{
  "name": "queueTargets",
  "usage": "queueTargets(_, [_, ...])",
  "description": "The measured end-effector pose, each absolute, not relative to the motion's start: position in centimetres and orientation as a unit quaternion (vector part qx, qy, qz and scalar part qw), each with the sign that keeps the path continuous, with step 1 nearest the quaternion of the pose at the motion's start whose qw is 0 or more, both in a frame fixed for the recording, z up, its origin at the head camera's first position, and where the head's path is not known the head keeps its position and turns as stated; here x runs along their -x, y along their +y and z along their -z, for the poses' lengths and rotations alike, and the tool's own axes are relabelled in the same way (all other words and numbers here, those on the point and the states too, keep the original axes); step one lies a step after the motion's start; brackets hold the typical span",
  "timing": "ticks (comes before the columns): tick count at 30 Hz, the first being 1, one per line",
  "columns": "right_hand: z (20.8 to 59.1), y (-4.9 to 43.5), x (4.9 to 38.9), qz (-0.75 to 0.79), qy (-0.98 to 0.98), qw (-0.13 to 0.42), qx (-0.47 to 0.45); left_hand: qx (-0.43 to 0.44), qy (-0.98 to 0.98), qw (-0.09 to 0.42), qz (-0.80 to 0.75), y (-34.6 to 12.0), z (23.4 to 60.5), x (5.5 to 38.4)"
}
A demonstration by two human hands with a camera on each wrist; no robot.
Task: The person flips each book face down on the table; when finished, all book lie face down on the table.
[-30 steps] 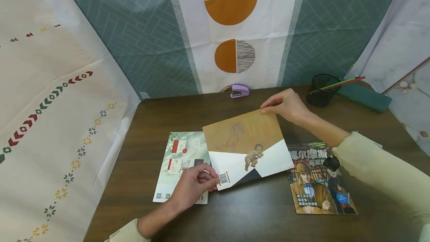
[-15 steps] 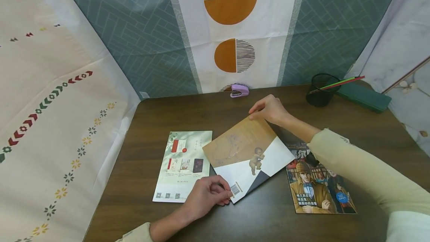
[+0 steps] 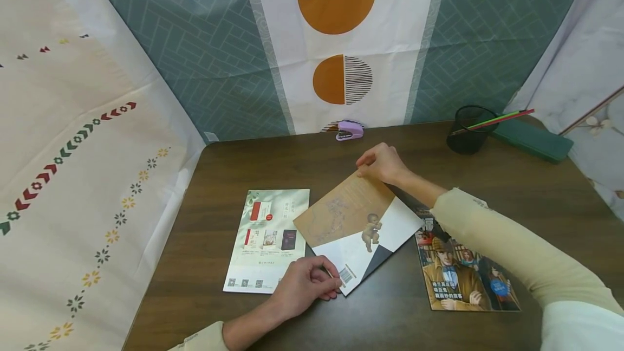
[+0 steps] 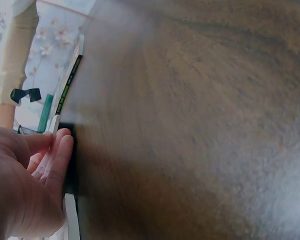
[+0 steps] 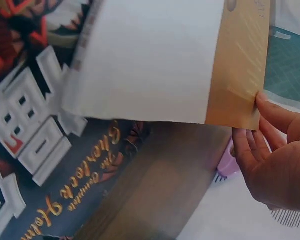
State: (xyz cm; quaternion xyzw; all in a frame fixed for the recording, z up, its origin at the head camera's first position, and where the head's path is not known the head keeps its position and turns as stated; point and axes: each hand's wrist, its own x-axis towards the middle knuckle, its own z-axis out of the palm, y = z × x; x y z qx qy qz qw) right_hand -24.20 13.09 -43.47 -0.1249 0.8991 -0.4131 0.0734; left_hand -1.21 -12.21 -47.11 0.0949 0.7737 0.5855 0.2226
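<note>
A thin book with a tan and white cover (image 3: 341,221), a baby figure and a barcode on it, lies turned at an angle between both hands. My left hand (image 3: 307,286) pinches its near corner by the barcode. At the far corner my right hand (image 3: 382,164) grips the tan edge between thumb and fingers, as the right wrist view also shows with the right hand (image 5: 277,150). To the left lies a pale green booklet (image 3: 265,264). An illustrated detective book (image 3: 453,280) lies to the right, partly hidden under the right sleeve.
On the brown table (image 3: 234,167), a purple stapler (image 3: 349,130) stands at the back edge. A black mesh pen cup (image 3: 465,137) with pencils and a dark green case (image 3: 533,141) sit at the back right. Patterned cloths hang around the table.
The tan and white book has turned clockwise and come lower over the table. My right hand has moved left and nearer; my left hand has shifted right and nearer, uncovering more of the pale green booklet.
</note>
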Motion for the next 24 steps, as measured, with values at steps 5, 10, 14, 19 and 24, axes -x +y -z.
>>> queueTargets(5, [44.0, 12.7, 24.0, 0.397, 0.905, 0.095, 0.123, -0.112, 0.775, 0.237, -0.575, -12.2, 46.9, 1.4])
queueTargets(10, [44.2, 12.7, 23.8, 0.384, 0.903, 0.121, 0.151, -0.152, 0.782, 0.266, -0.543, -12.6, 46.3, 2.0])
queueTargets(14, [44.2, 13.2, 23.5, 0.365, 0.898, 0.136, 0.203, -0.193, 0.779, 0.303, -0.514, -13.2, 45.4, 2.9])
queueTargets(19, [43.7, 14.3, 22.6, 0.331, 0.892, 0.181, 0.25, -0.25, 0.796, 0.289, -0.471, -14.4, 44.4, 4.9])
queueTargets(24, [43.3, 15.8, 20.6, 0.324, 0.876, 0.229, 0.274, -0.292, 0.83, 0.22, -0.42, -16.0, 43.4, 7.4])
